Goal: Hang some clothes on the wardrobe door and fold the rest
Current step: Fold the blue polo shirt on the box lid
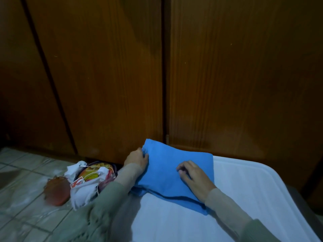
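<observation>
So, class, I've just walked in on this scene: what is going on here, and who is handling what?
A person is folding a blue garment on a white table in front of closed wooden wardrobe doors. The left hand pinches the garment's left edge, while the right hand rests on top of it, fingers bent. The garment is already folded into a compact shape. On the tiled floor to the left lies a small heap of white cloth and other items.

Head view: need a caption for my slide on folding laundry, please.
Left hand grips the edge of a folded blue garment on a white surface; right hand rests on top.
</observation>
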A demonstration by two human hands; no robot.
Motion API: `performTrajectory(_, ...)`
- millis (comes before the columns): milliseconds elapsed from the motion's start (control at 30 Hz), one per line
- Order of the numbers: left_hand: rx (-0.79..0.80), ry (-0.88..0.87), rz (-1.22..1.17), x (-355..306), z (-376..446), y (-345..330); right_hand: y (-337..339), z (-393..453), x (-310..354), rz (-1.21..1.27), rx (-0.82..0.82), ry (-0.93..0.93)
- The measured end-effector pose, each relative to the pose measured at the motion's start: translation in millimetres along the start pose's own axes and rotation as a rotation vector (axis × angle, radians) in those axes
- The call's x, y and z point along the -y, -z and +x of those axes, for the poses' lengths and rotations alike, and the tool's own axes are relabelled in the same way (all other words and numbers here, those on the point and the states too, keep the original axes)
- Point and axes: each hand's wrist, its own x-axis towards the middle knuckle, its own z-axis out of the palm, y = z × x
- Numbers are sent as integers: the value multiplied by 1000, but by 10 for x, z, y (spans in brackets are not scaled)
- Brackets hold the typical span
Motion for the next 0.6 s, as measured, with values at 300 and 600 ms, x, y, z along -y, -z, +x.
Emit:
performTrajectory(300,27,-189,399,-166,-197,-33,-10,51,-135,-483,264,-162)
performTrajectory(600,197,-245,432,-125,-265,-301,44,163,-171,-488,279,-236)
